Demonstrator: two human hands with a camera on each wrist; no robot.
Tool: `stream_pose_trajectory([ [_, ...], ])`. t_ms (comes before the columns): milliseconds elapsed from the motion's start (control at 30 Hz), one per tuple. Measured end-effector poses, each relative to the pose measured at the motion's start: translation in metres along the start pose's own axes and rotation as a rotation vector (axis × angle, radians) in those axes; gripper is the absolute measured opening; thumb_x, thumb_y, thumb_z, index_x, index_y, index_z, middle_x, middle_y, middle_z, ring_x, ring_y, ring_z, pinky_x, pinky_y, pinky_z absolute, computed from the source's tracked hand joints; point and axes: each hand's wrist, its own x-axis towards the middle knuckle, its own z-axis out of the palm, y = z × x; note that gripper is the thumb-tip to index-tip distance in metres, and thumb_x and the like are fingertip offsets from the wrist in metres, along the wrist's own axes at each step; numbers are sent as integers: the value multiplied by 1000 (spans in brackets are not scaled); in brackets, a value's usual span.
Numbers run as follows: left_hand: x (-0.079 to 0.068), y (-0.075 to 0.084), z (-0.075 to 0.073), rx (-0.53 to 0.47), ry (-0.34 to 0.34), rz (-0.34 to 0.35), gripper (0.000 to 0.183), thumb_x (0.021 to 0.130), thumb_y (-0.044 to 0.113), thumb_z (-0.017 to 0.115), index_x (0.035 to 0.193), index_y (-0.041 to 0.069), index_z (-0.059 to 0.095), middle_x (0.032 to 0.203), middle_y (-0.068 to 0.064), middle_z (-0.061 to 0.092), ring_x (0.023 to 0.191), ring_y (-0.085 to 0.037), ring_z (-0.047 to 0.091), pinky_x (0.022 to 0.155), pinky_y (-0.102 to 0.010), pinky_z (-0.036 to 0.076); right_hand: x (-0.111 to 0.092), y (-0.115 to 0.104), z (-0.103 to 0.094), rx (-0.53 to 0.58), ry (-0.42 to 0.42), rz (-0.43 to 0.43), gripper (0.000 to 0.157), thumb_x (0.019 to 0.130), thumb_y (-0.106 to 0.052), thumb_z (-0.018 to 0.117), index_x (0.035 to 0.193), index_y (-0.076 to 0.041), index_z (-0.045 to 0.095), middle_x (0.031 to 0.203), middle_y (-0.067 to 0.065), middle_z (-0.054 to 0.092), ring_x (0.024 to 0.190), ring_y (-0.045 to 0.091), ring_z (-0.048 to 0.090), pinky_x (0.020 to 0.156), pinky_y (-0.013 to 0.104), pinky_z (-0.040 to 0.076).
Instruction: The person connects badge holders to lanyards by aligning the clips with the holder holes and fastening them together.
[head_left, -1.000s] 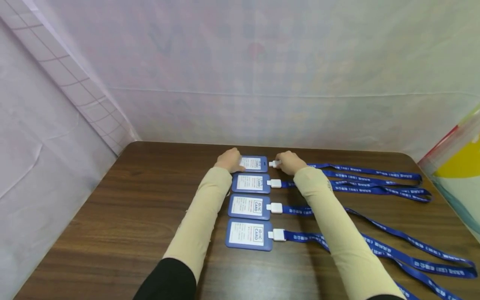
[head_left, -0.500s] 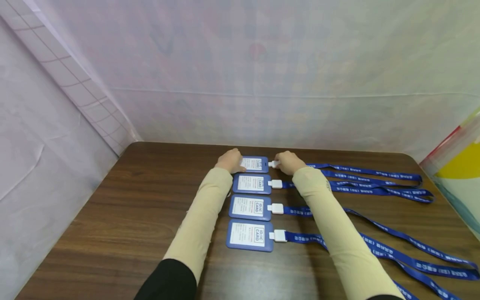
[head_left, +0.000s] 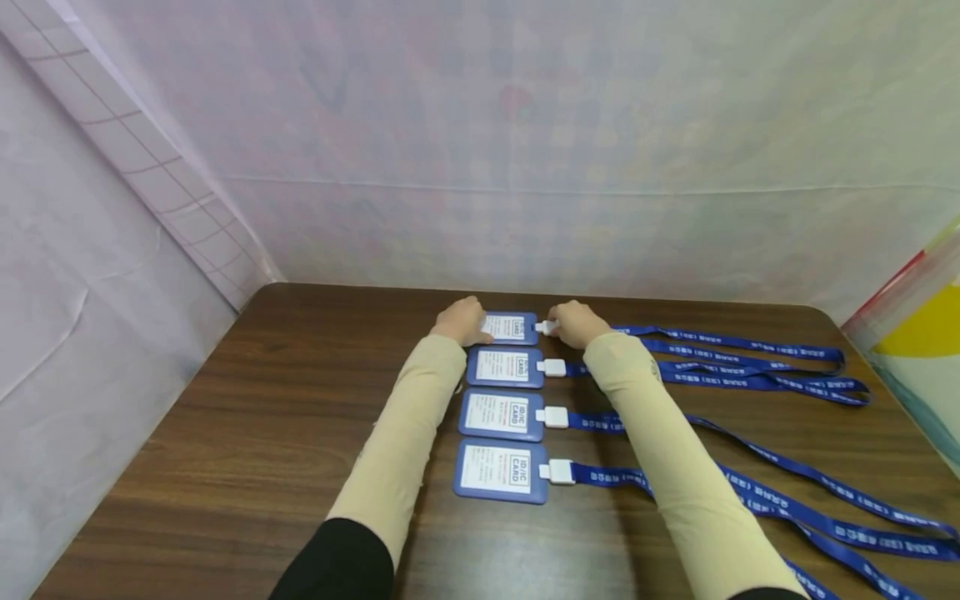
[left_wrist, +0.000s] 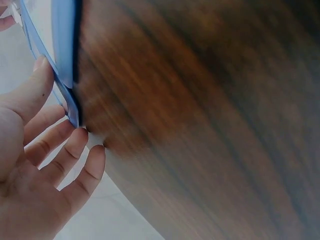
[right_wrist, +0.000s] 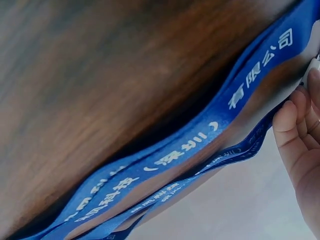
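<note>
At the far end of a column of blue badge holders, my left hand pinches the left end of the farthest badge holder, thumb on its face. In the left wrist view the thumb presses the blue holder from one side and fingers lie along the other. My right hand pinches the white lanyard clip, whose tip meets the slotted right end of that holder. From this hand the blue lanyard runs off to the right; white lettering shows on the strap in the right wrist view.
Nearer me lie several more badge holders, including the nearest one, with white clips at their right ends. Their blue straps spread rightward under my right forearm. A pale cloth hangs behind the brown wooden table.
My right hand and the white clip have edged left, closing the small gap to the far badge holder. The left hand keeps its grip and has hardly moved.
</note>
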Motion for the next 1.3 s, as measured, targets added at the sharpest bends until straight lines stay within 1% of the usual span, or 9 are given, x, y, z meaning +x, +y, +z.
stream_pose_trajectory([
  [100, 0, 0, 0, -1, 2, -1, 37, 81, 35, 67, 101, 3, 65, 110, -11, 54, 101, -23, 52, 87, -36, 45, 0, -1, 0, -5, 2, -10, 25, 87, -7, 57, 110, 2, 61, 110, 19, 60, 101, 32, 56, 86, 43, 45],
  [233, 0, 0, 0, -61, 8, -19, 38, 80, 33, 69, 101, 1, 63, 111, -12, 53, 102, -25, 52, 89, -36, 44, 0, 0, 0, -8, -3, -13, 26, 87, -7, 56, 112, 1, 61, 111, 19, 60, 102, 33, 55, 87, 43, 45],
  [333, 1, 0, 1, -86, 17, -4, 39, 80, 30, 70, 100, -1, 62, 110, -15, 53, 102, -26, 52, 90, -36, 42, 0, 1, 1, -7, -6, -4, 27, 88, -7, 56, 113, 1, 60, 112, 19, 59, 104, 33, 55, 88, 44, 44],
  [467, 3, -1, 3, -83, 27, 28, 39, 79, 29, 71, 99, -3, 63, 107, -16, 54, 100, -27, 52, 91, -35, 41, -2, 1, 1, -4, -1, -9, 27, 87, -7, 56, 113, 1, 60, 112, 20, 59, 104, 33, 54, 89, 44, 44],
  [600, 6, -1, 3, -89, 25, 39, 38, 78, 28, 72, 96, -4, 63, 102, -16, 53, 96, -26, 51, 89, -35, 42, -3, 2, 0, -4, 2, -18, 28, 87, -8, 56, 113, 0, 60, 112, 20, 59, 104, 33, 55, 89, 44, 43],
  [733, 8, 0, 4, -74, 23, 59, 35, 78, 28, 72, 91, -4, 63, 100, -15, 53, 94, -26, 51, 88, -34, 42, -4, 2, -1, -4, -1, -23, 28, 88, -8, 56, 114, 0, 59, 112, 20, 59, 104, 33, 55, 89, 44, 43],
  [933, 8, 1, 4, -102, 25, 43, 35, 77, 28, 73, 90, -4, 62, 100, -15, 53, 94, -26, 52, 88, -35, 42, -5, 3, -1, -12, -6, -41, 27, 88, -7, 55, 113, 1, 60, 110, 20, 59, 102, 33, 55, 88, 44, 44],
  [1133, 7, 1, 3, -63, 25, 71, 35, 78, 28, 72, 88, -4, 64, 98, -16, 54, 93, -27, 52, 87, -35, 42, -6, -1, -2, -19, 6, -57, 27, 87, -8, 56, 113, 0, 60, 110, 20, 60, 103, 33, 55, 89, 44, 43],
  [1300, 7, 0, 3, -80, 32, 59, 34, 78, 28, 72, 86, -3, 62, 98, -15, 54, 93, -27, 52, 88, -35, 42, -6, -5, -3, -25, 11, -53, 27, 87, -7, 56, 113, 0, 60, 110, 20, 60, 103, 34, 55, 90, 44, 43],
])
